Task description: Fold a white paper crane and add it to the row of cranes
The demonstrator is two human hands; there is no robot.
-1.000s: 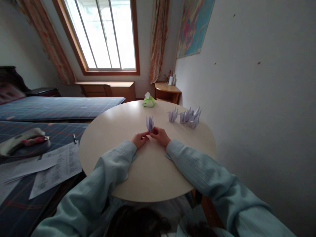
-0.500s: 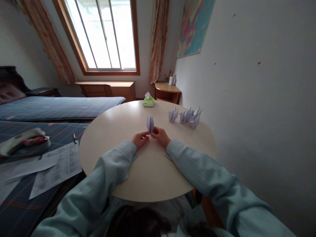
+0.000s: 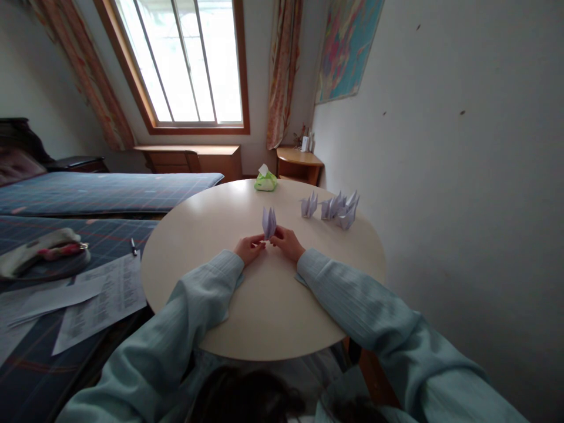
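Note:
A white origami piece [image 3: 268,223] stands upright between my hands, with narrow folded points facing up, over the middle of the round table [image 3: 273,317]. My right hand [image 3: 287,242] pinches its lower right side between thumb and fingers. At the lower left of the paper, my left hand [image 3: 250,249] has its fingers closed at the bottom edge; the exact contact is too small to see clearly. To the right stand several white folded paper cranes: one crane [image 3: 309,205] is apart, and a cluster of cranes [image 3: 346,214] sits close together.
A green tissue pack [image 3: 265,180] sits near the table's far edge. Left of the table, a bed [image 3: 110,235] carries printed sheets [image 3: 106,299], a pen [image 3: 133,247] and a pouch-like item [image 3: 48,254]. A wall [image 3: 449,205] runs along the right.
The origami piece has turned slightly and shows a broader face, shifting a little to the right. Both hands stay nearly in place.

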